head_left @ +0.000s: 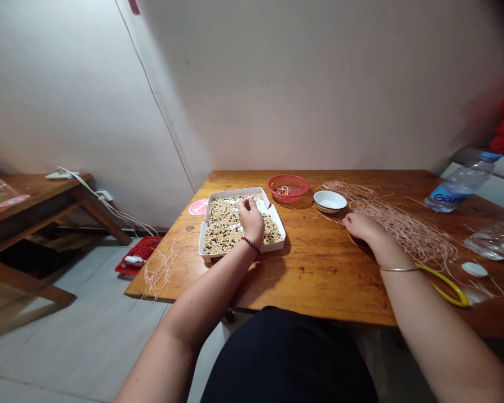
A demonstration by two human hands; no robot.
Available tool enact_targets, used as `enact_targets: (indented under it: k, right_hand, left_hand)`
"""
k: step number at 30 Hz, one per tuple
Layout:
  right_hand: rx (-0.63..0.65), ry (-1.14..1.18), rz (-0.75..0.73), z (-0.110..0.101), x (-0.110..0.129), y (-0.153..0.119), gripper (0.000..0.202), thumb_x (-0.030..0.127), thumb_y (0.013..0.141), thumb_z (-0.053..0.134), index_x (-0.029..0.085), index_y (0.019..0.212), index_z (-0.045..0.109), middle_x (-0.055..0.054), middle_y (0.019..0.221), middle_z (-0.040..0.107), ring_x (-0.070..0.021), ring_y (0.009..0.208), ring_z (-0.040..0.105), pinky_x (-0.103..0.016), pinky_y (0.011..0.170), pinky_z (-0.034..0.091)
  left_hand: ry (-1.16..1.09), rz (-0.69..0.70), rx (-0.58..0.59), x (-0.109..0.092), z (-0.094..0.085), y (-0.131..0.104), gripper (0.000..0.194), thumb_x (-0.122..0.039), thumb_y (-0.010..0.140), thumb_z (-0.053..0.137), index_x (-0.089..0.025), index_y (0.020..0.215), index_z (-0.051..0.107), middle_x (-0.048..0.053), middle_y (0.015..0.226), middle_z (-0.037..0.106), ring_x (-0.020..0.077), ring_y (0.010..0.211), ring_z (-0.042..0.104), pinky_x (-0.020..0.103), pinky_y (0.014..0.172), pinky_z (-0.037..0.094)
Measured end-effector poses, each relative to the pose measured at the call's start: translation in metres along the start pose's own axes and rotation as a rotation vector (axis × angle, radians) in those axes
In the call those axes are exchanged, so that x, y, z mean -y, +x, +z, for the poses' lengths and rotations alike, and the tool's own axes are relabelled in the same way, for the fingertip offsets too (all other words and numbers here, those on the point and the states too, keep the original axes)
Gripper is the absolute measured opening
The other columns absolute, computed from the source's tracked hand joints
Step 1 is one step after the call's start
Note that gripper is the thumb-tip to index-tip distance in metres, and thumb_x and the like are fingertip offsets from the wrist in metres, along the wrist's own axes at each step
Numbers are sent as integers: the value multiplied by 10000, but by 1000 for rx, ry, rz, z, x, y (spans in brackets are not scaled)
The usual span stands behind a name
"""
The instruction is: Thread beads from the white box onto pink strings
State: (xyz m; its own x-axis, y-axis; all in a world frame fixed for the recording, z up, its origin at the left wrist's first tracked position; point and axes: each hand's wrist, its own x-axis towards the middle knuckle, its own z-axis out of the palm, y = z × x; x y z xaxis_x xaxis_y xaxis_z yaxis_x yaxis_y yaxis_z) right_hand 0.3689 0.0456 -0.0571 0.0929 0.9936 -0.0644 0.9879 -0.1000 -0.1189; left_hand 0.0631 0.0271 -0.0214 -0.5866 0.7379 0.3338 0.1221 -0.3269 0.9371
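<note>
Near the wooden table's [311, 263] back edge, the red basket [299, 195] holds little, so I judge many beads [224, 224] and cords [407, 229] remain; left hand [251, 215] and right hand [361, 226] fingers look curled closed, contents untellable.

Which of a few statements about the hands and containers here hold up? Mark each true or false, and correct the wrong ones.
1. The left hand is over the white tray of beads. True.
2. The right hand is inside the red basket. False: the right hand is at the pink strands; whether it holds one is unclear.
3. The white bowl stands to the right of the red basket. True.
4. The yellow loop lies left of the tray. False: the yellow loop lies well to its right.
</note>
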Motion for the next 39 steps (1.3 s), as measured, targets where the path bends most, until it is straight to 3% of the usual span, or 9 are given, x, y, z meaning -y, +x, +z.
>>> enact_targets:
  k: [4, 10, 22, 33, 39]
  right_hand:
    - [3, -2, 39, 2, -6, 4, 373, 326, 872, 341, 160, 988, 655, -167, 1076, 655, -273, 949, 617, -341, 741, 422]
    - [-18, 19, 27, 0, -7, 3, 363, 332, 860, 355, 169, 975, 658, -160, 1059, 662, -275, 928, 618, -344, 727, 421]
    - [-127, 26, 59, -16, 3, -11, 378, 436, 834, 395, 223, 962, 680, -122, 1022, 676, -273, 875, 613, -330, 660, 407]
    - [-259, 224, -173, -14, 17, -13, 294, 411, 813, 471, 204, 925, 647, -87, 918, 687, -205, 793, 606, -275, 676, 401]
    - [-202, 82, -77, -17, 7, -15, 281, 447, 728, 571, 210, 852, 656, -91, 907, 686, -241, 798, 611, -306, 650, 406]
  left_hand:
    - [-52, -124, -112, -1, -1, 6, 133, -274, 911, 433, -173, 843, 488, 32, 826, 545, 138, 760, 511, 277, 747, 402]
    - [-60, -139, -201, -3, -3, 10, 145, -268, 914, 423, -181, 806, 465, 20, 811, 524, 132, 756, 499, 272, 753, 394]
    - [-98, -187, -199, 2, -1, 10, 150, -285, 925, 394, -188, 832, 463, 29, 831, 538, 132, 770, 516, 264, 752, 402]
    - [-95, -187, -180, -1, -1, 7, 156, -289, 924, 391, -188, 833, 470, 27, 812, 530, 129, 743, 510, 257, 722, 408]
    - [-100, -178, -161, -2, 0, 7, 140, -251, 920, 397, -181, 822, 470, 24, 798, 529, 133, 736, 500, 269, 744, 411]
